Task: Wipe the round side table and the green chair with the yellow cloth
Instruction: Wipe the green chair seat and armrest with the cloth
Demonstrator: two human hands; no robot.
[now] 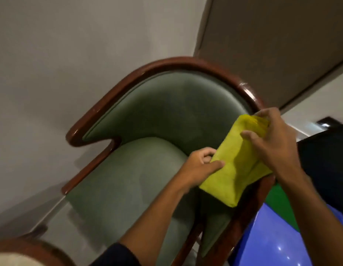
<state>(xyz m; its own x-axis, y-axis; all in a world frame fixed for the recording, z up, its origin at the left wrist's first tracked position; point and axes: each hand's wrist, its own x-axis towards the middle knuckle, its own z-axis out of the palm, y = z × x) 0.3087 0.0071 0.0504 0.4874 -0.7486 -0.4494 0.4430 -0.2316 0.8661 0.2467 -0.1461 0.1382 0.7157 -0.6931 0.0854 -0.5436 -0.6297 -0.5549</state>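
Observation:
The green chair (147, 120) fills the middle of the view, with a curved padded back, a padded seat and a glossy dark wooden frame. The yellow cloth (237, 162), folded into a thick pad, lies over the chair's right wooden arm. My left hand (201, 166) pinches the cloth's lower left corner, thumb on top. My right hand (272, 139) grips the cloth's upper end from above, fingers curled over it. The rim of the round side table (28, 246) shows at the bottom left corner, blurred.
A plain grey wall stands behind and left of the chair. A pale floor strip runs along the wall under the chair. On the right are a dark surface (327, 160) and a shiny blue and green object (278, 237) close against the chair's arm.

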